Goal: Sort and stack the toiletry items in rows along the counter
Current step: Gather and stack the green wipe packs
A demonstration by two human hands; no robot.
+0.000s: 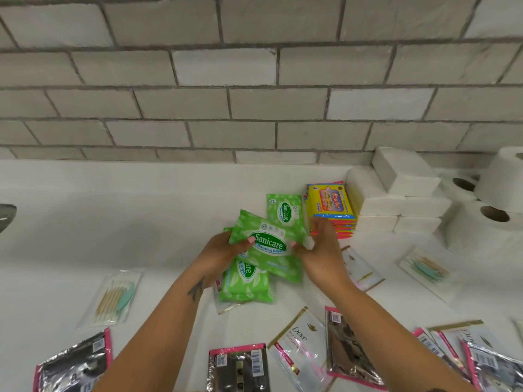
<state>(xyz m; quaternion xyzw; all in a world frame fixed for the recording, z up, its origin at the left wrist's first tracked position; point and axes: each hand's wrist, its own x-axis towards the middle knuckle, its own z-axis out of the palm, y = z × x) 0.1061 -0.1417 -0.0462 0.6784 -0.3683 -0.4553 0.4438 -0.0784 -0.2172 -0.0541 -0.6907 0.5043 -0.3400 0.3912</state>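
Both hands hold one green Sanicare wipes pack (268,244) above the white counter (127,210): my left hand (219,257) grips its left edge, my right hand (318,251) its right edge. A second green pack (244,281) lies under it, partly beneath my left hand. A third green pack (284,209) lies flat further back, beside a stack of yellow Giggles wipes packs (329,206).
Folded white tissue stacks (396,199) and toilet rolls (486,210) stand at the back right. Cotton-bud packets (116,298) lie left and right (426,268). Dove sachets (300,343) and silver-pink sachets (239,369) are scattered along the front. A tiled wall rises behind.
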